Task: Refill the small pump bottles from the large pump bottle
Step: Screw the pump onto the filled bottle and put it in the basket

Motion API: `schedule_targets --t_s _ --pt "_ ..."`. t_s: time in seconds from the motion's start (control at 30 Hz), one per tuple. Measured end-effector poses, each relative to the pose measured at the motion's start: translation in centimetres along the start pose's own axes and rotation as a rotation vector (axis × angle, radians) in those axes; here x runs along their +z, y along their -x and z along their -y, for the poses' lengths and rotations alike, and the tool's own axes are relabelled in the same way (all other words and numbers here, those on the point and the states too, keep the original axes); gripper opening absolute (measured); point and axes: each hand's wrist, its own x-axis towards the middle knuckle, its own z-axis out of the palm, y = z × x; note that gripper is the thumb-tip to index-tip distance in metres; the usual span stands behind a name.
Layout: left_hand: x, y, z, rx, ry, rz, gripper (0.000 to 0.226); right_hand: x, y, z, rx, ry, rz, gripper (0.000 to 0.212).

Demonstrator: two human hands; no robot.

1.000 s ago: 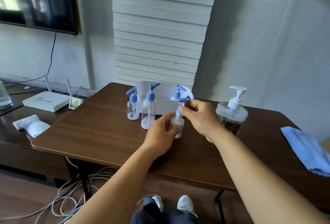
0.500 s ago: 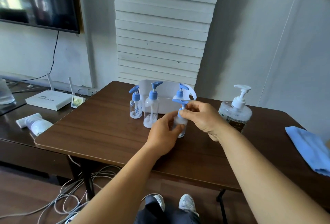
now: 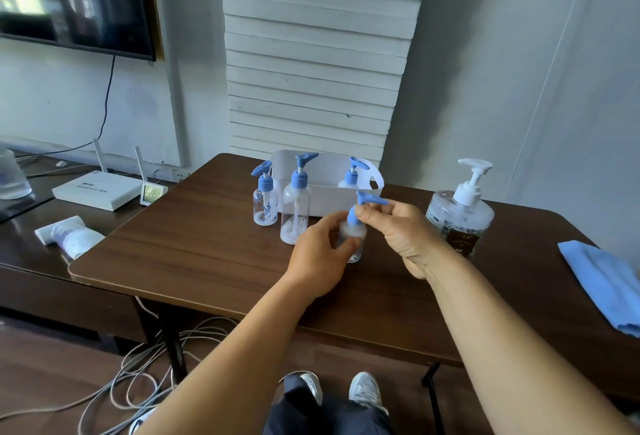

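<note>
At far left on the low cabinet, a white router (image 3: 93, 189) and a lying tube (image 3: 71, 236). On the brown table (image 3: 194, 247), two small pump bottles (image 3: 265, 204) (image 3: 295, 214) upright before a white basket (image 3: 323, 192), one more bottle (image 3: 352, 176) inside. Left hand (image 3: 320, 256) curled round the body of a small bottle (image 3: 354, 238) standing on the table. Right hand (image 3: 403, 232) pinching its blue pump head (image 3: 369, 199). Further right, large pump bottle (image 3: 460, 212), upright, untouched. At the right edge, blue cloth (image 3: 602, 282).
</note>
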Motion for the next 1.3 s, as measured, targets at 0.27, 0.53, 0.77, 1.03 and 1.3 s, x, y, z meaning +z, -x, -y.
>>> schedule_targets --t_s 0.27,0.53,0.77,1.03,1.3 --pt "-0.1 0.1 -0.1 0.003 -0.002 0.004 0.038 0.1 0.1 -0.5 -0.054 0.1 -0.036 0.006" --pt "-0.1 0.2 -0.2 0.02 0.002 0.017 0.035 0.4 0.1 -0.3 -0.119 0.18 -0.038 0.01" --pt "0.0 0.0 0.0 0.016 -0.011 0.004 0.03 0.7 -0.3 -0.2 -0.068 0.213 -0.032 0.016" --pt "0.0 0.0 0.0 -0.005 -0.017 0.006 0.04 0.3 -0.5 0.0 -0.053 0.1 0.016 0.008" --pt "-0.2 0.1 -0.3 0.004 -0.021 0.002 0.035 0.8 -0.8 0.1 -0.065 0.188 -0.015 0.012"
